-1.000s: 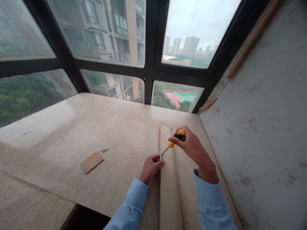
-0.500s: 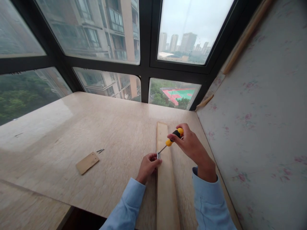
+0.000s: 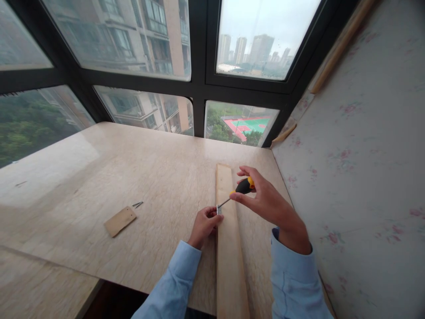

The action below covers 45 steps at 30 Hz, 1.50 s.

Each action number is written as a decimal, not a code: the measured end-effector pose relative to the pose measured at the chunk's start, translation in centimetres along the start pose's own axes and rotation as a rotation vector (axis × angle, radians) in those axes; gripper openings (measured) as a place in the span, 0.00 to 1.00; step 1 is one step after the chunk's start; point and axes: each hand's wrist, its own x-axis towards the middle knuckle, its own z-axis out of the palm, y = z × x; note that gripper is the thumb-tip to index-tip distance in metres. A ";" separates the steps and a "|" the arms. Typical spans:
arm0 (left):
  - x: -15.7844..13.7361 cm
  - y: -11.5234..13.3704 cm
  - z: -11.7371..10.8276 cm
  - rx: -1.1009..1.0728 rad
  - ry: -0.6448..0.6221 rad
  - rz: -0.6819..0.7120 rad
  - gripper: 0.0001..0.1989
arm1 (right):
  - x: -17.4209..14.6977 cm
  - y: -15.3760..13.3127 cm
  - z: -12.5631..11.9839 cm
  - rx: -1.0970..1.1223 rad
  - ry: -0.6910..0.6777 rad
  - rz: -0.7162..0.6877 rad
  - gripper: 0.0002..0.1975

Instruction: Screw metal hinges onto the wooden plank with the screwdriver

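Metal bracket (image 3: 219,210), head view: it sat at the left long edge of the wooden board (image 3: 229,252), roughly midway between the board's far end and my near side. Small and partly behind my fingers, so I couldn't make out its full shape.

My left hand (image 3: 205,226) was drawn into a pinch at the bracket, thumb on the board side, fingers curled at the left edge and partly hidden. Probably held that way to stop the bracket slipping while leaving its top clear.

My right hand (image 3: 267,199) was loosely curled about the handle of the screwdriver (image 3: 245,186), thumb beneath, upper fingers lifted and partly spread; a light hold, I'd judge, fit for turning rather than pushing. The shaft slanted down leftward and its tip was at the bracket; whether it was seated in a screw was too small to tell.

The board ran near to far on the tabletop (image 3: 159,177), lying flat, likely for firm backing, with its left edge within easy reach of my left hand.

Off to the left, well apart from my hands, lay a small wooden piece (image 3: 120,221) with holes near its far right end, and thin metal fasteners (image 3: 137,204) just beyond it. Those seemed set aside for working room. Wallpapered wall (image 3: 352,190) on the right.
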 end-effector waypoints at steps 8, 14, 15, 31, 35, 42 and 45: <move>0.0 0.2 0.1 0.006 0.020 0.002 0.20 | 0.1 -0.2 -0.3 -0.256 0.149 0.111 0.20; 0.0 0.2 0.1 -0.001 0.018 -0.006 0.23 | -0.4 -0.2 -0.8 0.060 0.024 -0.101 0.24; 0.0 0.2 0.1 -0.004 0.015 -0.008 0.23 | -0.3 0.0 -0.6 0.111 -0.001 -0.098 0.25; 0.1 0.2 0.0 -0.018 0.006 -0.006 0.23 | 0.6 0.4 0.0 0.040 0.063 0.145 0.18; 0.2 0.2 0.0 -0.002 0.014 -0.017 0.22 | 0.1 0.6 -0.3 0.266 -0.076 0.001 0.24; 0.0 0.2 0.1 -0.015 0.008 0.000 0.22 | 0.0 0.3 -0.4 -0.061 0.032 0.189 0.27; 0.0 0.3 0.1 -0.020 0.012 -0.004 0.22 | 0.1 0.1 -0.6 -0.197 0.102 0.194 0.20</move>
